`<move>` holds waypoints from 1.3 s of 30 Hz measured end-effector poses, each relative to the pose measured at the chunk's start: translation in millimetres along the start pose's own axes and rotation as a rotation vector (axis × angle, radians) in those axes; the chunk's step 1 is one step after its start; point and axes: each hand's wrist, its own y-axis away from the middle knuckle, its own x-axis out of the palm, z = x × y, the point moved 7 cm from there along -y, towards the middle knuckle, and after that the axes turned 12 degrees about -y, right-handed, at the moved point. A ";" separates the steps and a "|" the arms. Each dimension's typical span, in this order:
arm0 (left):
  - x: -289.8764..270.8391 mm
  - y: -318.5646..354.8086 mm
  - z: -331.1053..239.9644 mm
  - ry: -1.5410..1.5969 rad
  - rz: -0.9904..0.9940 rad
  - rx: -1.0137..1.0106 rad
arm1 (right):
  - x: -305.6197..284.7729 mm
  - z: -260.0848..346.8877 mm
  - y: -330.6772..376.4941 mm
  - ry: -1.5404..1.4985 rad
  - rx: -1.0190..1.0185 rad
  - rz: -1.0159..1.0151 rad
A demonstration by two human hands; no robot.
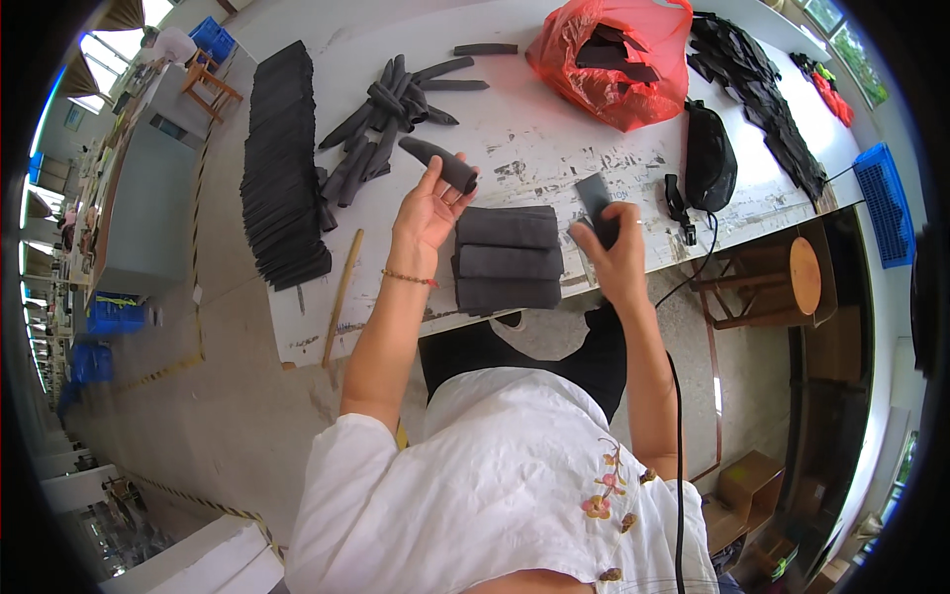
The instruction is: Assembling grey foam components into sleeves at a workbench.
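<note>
Looking down through the head cam, I see the left hand (427, 203) raised over the white worktable (554, 148), fingers closed around a rolled dark fabric piece (441, 161) that sticks out up and to the right of the palm. There's a thin beaded bracelet (409, 278) on that wrist. The right hand (612, 247) is pinching a flat dark grey piece (596, 203), held upright just above the table's near edge.

Between the two hands sits a neat stack of folded dark pieces (508, 259), three layers showing, right at the near edge of the table. Further back there's a loose heap of rolled dark pieces (386, 114), and to the left of that a long row of stacked flat dark pieces (280, 168) running along the table's left side. A wooden stick (342, 295) lies near the left corner.

Off to the far right I've got a red plastic bag (614, 54) with dark pieces inside, a black pouch (709, 153) beside it, and a wooden stool (782, 277) below the table edge. A blue crate (884, 203) sits at the right end.
</note>
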 end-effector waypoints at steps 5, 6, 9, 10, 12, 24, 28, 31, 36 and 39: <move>3.9 -6.6 15.1 -0.002 0.048 -0.042 | 33.5 34.6 15.0 0.082 -0.263 0.160; 0.1 -9.7 18.1 -0.006 0.051 -0.042 | 35.7 42.6 17.4 0.108 -0.340 0.165; 6.7 -6.3 20.4 0.019 0.052 -0.058 | 30.5 49.2 15.0 0.056 -0.165 0.166; 9.6 -4.0 19.4 0.013 0.067 -0.058 | 27.7 52.9 13.7 0.057 -0.164 0.159; 15.6 0.6 19.0 0.002 0.087 -0.061 | 27.3 56.6 11.3 0.100 -0.158 0.198; 40.0 17.4 15.9 -0.052 0.219 -0.067 | 21.8 83.9 -4.3 0.275 -0.407 0.124; 53.8 30.4 11.6 -0.062 0.242 -0.079 | 19.2 89.4 -6.6 0.369 -0.469 0.096; 59.3 36.4 7.3 -0.057 0.285 -0.073 | 21.0 94.5 -5.1 0.446 -0.541 0.081; 75.0 53.2 -1.4 -0.062 0.282 -0.005 | 27.6 99.6 -1.4 0.496 -0.621 0.057; 83.9 69.6 -6.5 -0.158 0.271 0.097 | 33.6 102.0 0.8 0.448 -0.580 0.043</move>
